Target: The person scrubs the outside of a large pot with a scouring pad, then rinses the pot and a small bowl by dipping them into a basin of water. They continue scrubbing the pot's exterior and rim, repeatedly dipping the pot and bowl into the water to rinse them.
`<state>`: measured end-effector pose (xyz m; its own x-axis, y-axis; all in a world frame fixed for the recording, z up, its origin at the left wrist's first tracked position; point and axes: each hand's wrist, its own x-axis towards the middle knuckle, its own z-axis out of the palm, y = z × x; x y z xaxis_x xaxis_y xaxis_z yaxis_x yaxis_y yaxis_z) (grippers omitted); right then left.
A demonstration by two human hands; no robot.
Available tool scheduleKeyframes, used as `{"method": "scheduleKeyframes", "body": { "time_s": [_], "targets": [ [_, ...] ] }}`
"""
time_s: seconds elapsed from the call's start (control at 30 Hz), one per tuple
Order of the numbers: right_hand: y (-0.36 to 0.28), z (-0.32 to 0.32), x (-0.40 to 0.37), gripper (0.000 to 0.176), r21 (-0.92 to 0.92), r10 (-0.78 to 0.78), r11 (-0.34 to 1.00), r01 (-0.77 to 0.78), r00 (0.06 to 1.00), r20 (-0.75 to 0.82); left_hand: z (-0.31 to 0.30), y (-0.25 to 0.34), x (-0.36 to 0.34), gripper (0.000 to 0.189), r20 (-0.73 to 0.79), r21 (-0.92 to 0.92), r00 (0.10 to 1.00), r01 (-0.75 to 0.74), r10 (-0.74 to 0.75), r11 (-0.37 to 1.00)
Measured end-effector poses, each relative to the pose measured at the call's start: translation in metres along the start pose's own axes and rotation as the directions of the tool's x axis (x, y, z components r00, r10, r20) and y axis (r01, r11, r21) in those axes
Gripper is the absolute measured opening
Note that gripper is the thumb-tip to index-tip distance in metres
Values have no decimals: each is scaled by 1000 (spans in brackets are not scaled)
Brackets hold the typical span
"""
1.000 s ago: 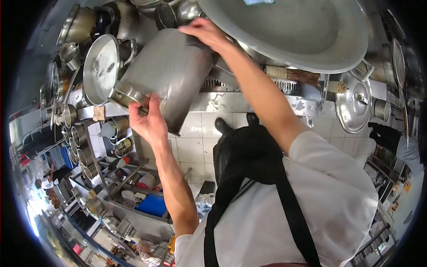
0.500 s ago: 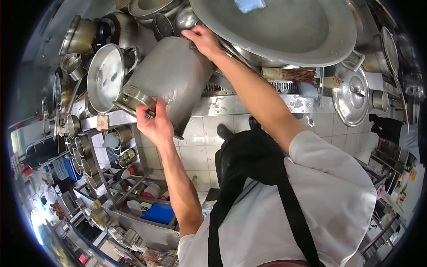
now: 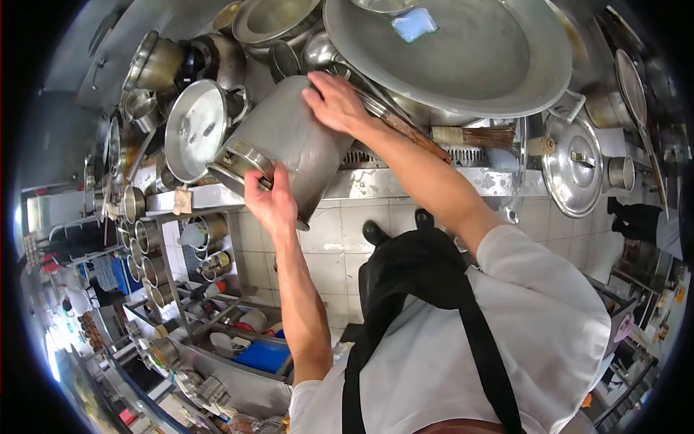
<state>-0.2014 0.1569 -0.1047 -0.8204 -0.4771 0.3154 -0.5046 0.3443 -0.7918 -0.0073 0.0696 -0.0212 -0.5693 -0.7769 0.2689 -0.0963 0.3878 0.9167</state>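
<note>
A large, deep metal stockpot (image 3: 293, 119) lies tilted at the front edge of the counter, its grey side towards me. My left hand (image 3: 273, 204) is closed around the handle near the pot's lower left end, thumb on top. Across the pot's upper right side rests my right hand (image 3: 336, 105), its fingers stretched out flat against the metal. The inside of the pot is hidden. Just left of it stands a shallow two-handled pan (image 3: 194, 130). A wide metal basin (image 3: 463, 58) is beyond my right hand, with a blue-white sponge (image 3: 414, 25) in it.
Brushes (image 3: 477, 136) and a round lid (image 3: 575, 163) lie to the right along the steel counter edge (image 3: 376, 184). Several pots crowd the back left. Below left is a metal rack (image 3: 195, 318) with a blue tray (image 3: 262, 356). A person's dark sleeve (image 3: 636, 217) shows at far right.
My right hand has shifted from the pot's far end edge onto its side, with the fingers now laid flat. My left hand keeps the handle. The whole view has moved slightly.
</note>
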Motion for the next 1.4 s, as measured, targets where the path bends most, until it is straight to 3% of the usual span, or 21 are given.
{"method": "scheduleKeyframes", "body": {
  "time_s": [0.03, 0.13, 0.23, 0.3, 0.37, 0.43, 0.5, 0.57, 0.6, 0.67, 0.7, 0.77, 0.8, 0.87, 0.93, 1.03, 1.13, 1.17, 1.23, 1.37, 1.4],
  "targets": [
    [-8, -1, 2, 54, 22, -12, 1000, 13, 1000, -6, 1, 1, 4, 21, 5, -5, 1000, -24, 24, 1000],
    [14, -13, -6, 50, -184, -362, 911, 368, 930, 67, 0, -3, -1, 21, 7, 26, 1000, 23, -23, 999],
    [12, 3, 44, 44, -3, -180, 983, 181, 978, 102, 4, -1, -1, 22, 6, 15, 1000, -9, 9, 1000],
    [-48, -11, 49, 40, -155, -63, 979, 130, 923, 379, 5, -3, 3, 21, 19, 40, 1000, -3, 3, 999],
    [-45, 18, -4, 39, 49, -422, 906, 420, 906, 35, 2, -9, -1, 20, 16, 46, 999, -38, 37, 998],
    [-44, -13, -50, 40, 205, -426, 888, 412, 904, 26, 3, 1, 0, 20, 22, 36, 1000, -15, 14, 999],
    [1, -39, -102, 35, 63, -297, 953, 295, 954, 28, 0, -4, -6, 21, -1, 0, 999, -49, 49, 999],
    [49, -70, -140, 25, -456, -257, 835, 307, 952, 170, -3, -7, -6, 21, -6, 12, 997, -71, 71, 997],
    [32, -91, -125, 25, -465, -273, 826, 318, 948, 163, -2, -8, -5, 20, 7, -4, 998, -60, 60, 998],
    [-10, -140, -95, 15, 29, -265, 962, 271, 956, -122, 0, -13, -7, 19, 2, 26, 997, -76, 76, 997],
    [-17, -161, -54, 15, 17, -338, 932, 363, 881, -331, 0, -11, -9, 20, 6, 52, 999, -53, 52, 997],
    [-14, -213, 19, 33, 41, 62, 998, -54, 972, -228, 2, -4, -13, 20, -10, 65, 995, -102, 103, 993],
    [37, -215, 72, 55, -237, -11, 969, -73, 942, -336, -1, 0, -14, 20, -19, 87, 993, -114, 116, 990],
    [58, -239, 134, 71, -144, 228, 945, -293, 907, -353, 1, 4, -14, 19, 19, 103, 997, -79, 77, 992],
    [97, -242, 169, 80, 91, 474, 878, -470, 881, -18, 3, 4, -13, 19, -16, 93, 994, -102, 104, 990],
    [175, -222, 189, 63, -173, 393, 912, -373, 914, 103, 4, 10, -19, 20, -59, 83, 995, -80, 85, 993],
    [220, -216, 195, 50, -353, 320, 861, -366, 929, -184, 10, 16, -20, 22, -97, 134, 992, -65, 78, 989],
    [212, -220, 192, 50, -357, 311, 864, -354, 934, -174, 11, 15, -20, 22, -111, 134, 991, -59, 74, 989],
    [190, -239, 163, 57, -362, 80, 897, -254, 898, -432, 13, 15, -19, 22, -136, 143, 990, -8, 27, 990],
    [175, -244, 128, 64, -457, 67, 858, -235, 933, -354, 18, 28, -17, 21, -184, 137, 982, 68, -42, 988],
    [171, -240, 126, 65, -350, 220, 885, -306, 939, -264, 17, 25, -15, 19, -202, 112, 979, 62, -39, 992]
  ]
}}
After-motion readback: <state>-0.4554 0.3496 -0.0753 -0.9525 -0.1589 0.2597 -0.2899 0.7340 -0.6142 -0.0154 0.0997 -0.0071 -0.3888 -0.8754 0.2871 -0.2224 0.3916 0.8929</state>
